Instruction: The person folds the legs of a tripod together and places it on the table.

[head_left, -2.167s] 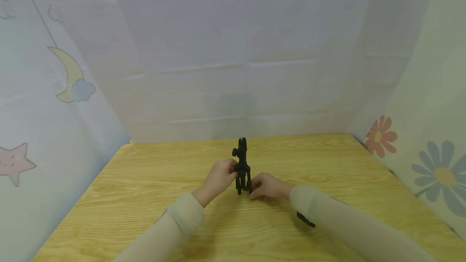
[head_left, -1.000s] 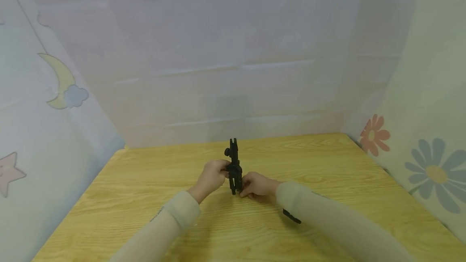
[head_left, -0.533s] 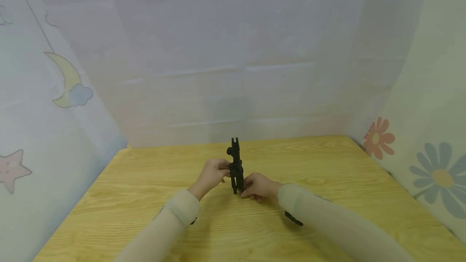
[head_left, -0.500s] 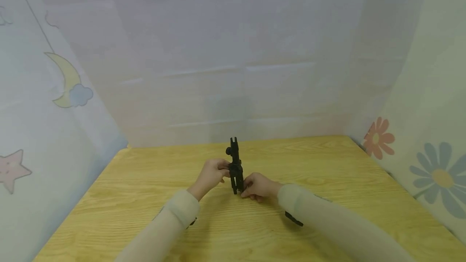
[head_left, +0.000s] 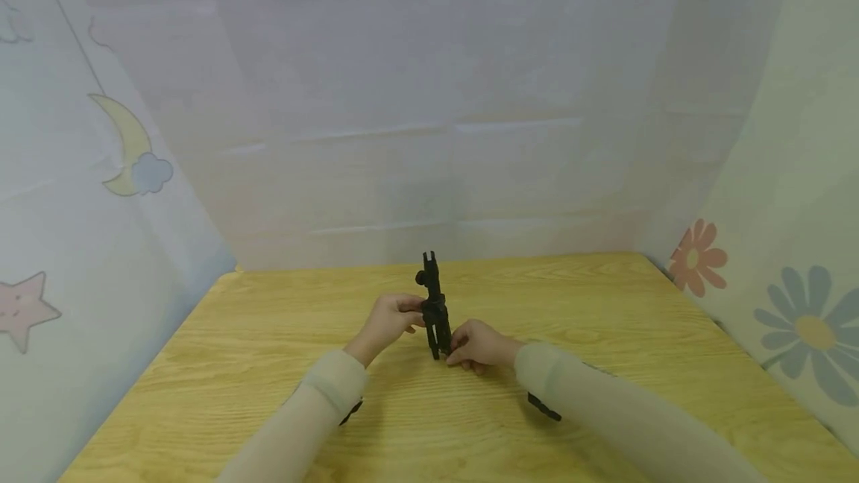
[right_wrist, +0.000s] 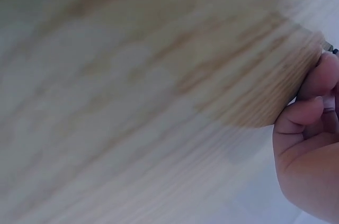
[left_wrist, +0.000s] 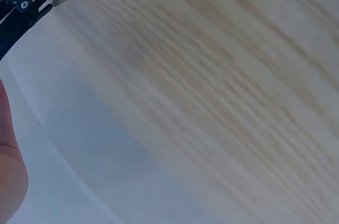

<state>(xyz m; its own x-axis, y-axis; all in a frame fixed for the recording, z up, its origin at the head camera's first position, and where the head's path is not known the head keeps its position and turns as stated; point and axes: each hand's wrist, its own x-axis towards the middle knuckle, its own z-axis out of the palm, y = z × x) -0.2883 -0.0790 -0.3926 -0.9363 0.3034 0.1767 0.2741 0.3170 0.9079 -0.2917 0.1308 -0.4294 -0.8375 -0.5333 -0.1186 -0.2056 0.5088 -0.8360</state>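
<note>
A small black tripod (head_left: 436, 311) stands nearly upright over the middle of the wooden table, tilted slightly, with a two-pronged top and a round knob on its left side. Its legs point down, close together. My left hand (head_left: 392, 317) grips it at mid-height from the left, fingertips partly hidden behind it. Low on the right side, my right hand (head_left: 478, 344) pinches the foot of a leg between thumb and fingers. In the left wrist view, part of the tripod (left_wrist: 21, 9) shows at the upper left corner. The right wrist view catches curled fingers (right_wrist: 304, 115) at its right edge.
The wood-grain table (head_left: 268, 364) runs back to a pale hanging sheet (head_left: 349, 170). Side sheets carry a moon and star on the left and flowers (head_left: 812, 330) on the right. A black piece (head_left: 543, 406) shows below the right sleeve, another (head_left: 351, 412) below the left.
The tripod's legs have come closer together since the oldest frame, and the tripod has shifted slightly left and tilted. Both hands keep their places on it; over the last half second little moves.
</note>
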